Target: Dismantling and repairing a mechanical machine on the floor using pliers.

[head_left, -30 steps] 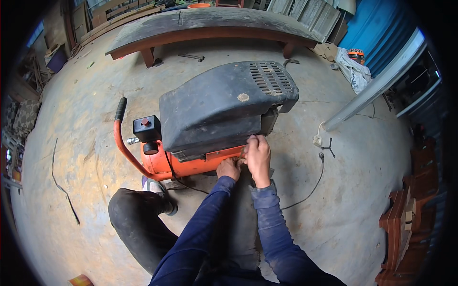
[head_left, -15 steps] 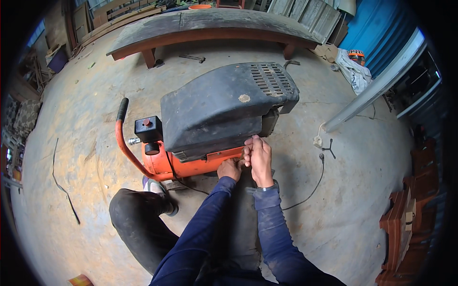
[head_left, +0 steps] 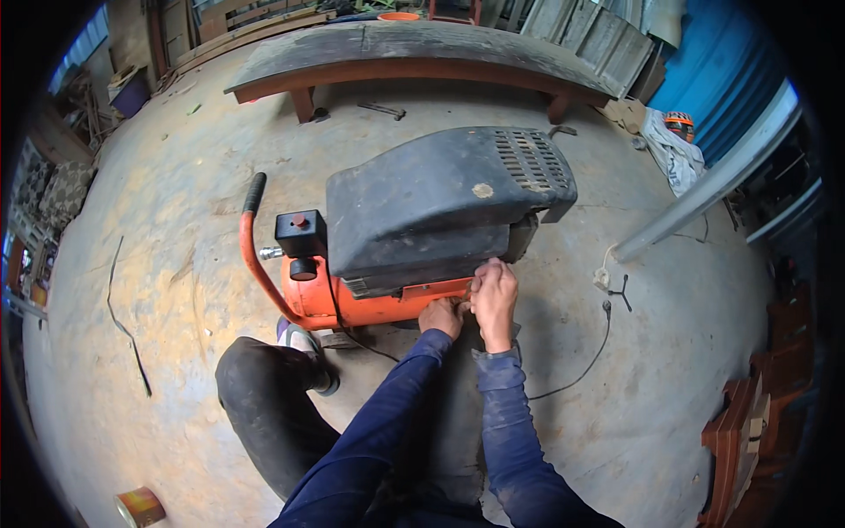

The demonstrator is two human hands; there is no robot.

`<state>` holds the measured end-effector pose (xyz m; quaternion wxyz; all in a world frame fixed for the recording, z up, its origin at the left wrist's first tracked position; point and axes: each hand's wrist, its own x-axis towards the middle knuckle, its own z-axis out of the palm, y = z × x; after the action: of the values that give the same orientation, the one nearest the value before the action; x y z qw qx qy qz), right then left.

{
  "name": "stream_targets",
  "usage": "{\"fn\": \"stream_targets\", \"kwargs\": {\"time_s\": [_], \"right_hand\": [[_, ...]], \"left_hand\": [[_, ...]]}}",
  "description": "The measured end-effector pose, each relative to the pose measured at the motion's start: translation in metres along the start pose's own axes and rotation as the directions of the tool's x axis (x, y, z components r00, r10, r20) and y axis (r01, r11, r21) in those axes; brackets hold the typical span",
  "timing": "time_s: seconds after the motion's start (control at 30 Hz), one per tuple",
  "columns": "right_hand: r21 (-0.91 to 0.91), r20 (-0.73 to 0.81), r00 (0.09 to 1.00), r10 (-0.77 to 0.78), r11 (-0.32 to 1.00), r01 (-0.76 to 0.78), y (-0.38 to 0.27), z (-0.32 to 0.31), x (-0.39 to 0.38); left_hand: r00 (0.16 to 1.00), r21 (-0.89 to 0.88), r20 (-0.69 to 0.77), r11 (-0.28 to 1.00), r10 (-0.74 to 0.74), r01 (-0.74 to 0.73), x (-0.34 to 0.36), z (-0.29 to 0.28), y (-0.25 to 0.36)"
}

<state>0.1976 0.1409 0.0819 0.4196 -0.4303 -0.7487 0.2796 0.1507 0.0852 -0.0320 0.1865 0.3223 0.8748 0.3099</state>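
An air compressor stands on the floor in front of me, with a scuffed black plastic cover [head_left: 431, 211] over an orange tank [head_left: 352, 308]. At its left end are a curved orange handle [head_left: 251, 238] with a black grip, a black pressure switch box [head_left: 300, 233] and a round gauge [head_left: 303, 268]. My left hand [head_left: 442, 317] lies against the tank's right part, its fingers curled around something I cannot make out. Just beside it, under the cover's lower right edge, my right hand [head_left: 495, 299] is closed in a pinch; whatever sits between its fingers is hidden.
Beyond the compressor stands a long low wooden table [head_left: 422, 62], with a hammer [head_left: 382, 111] on the floor before it. To the right are a metal post [head_left: 704, 194], a cable with a plug [head_left: 606, 308] and a black three-armed tool [head_left: 625, 289]. A tin can [head_left: 139, 508] lies lower left.
My view has shifted, so the whole scene sits farther right. My right hand has turned and its fingers have closed in more. The left hand stays at the same part of the tank.
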Motion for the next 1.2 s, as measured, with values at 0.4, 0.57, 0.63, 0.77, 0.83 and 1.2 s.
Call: {"fn": "stream_targets", "kwargs": {"time_s": [0.4,0.57,0.63,0.77,0.83,1.2], "right_hand": [[0.274,0.216,0.943,0.255,0.911,-0.309,-0.010,-0.011,0.001],[0.353,0.315,0.906,0.284,0.851,-0.389,0.000,-0.016,0.008],[0.450,0.507,0.771,0.384,0.646,-0.617,0.003,-0.018,0.009],[0.022,-0.077,0.978,-0.193,0.980,0.195,0.015,-0.004,0.008],[0.215,0.075,0.993,0.094,0.971,-0.108,0.022,-0.004,0.008],[0.074,0.052,0.997,0.055,0.996,-0.058,0.002,-0.007,0.006]], "left_hand": [[1.000,0.010,0.007,1.000,0.021,-0.021,0.003,0.001,-0.005],[0.999,-0.025,0.022,0.999,0.027,-0.027,0.001,-0.003,-0.004],[0.999,-0.026,0.031,0.999,0.033,-0.032,0.002,-0.003,-0.002],[0.999,-0.022,0.028,0.999,0.024,-0.024,0.003,-0.002,0.000],[0.999,0.005,0.026,0.999,0.033,-0.033,0.004,-0.001,0.001],[1.000,-0.010,0.000,1.000,0.018,-0.018,0.003,-0.002,-0.001]]}}
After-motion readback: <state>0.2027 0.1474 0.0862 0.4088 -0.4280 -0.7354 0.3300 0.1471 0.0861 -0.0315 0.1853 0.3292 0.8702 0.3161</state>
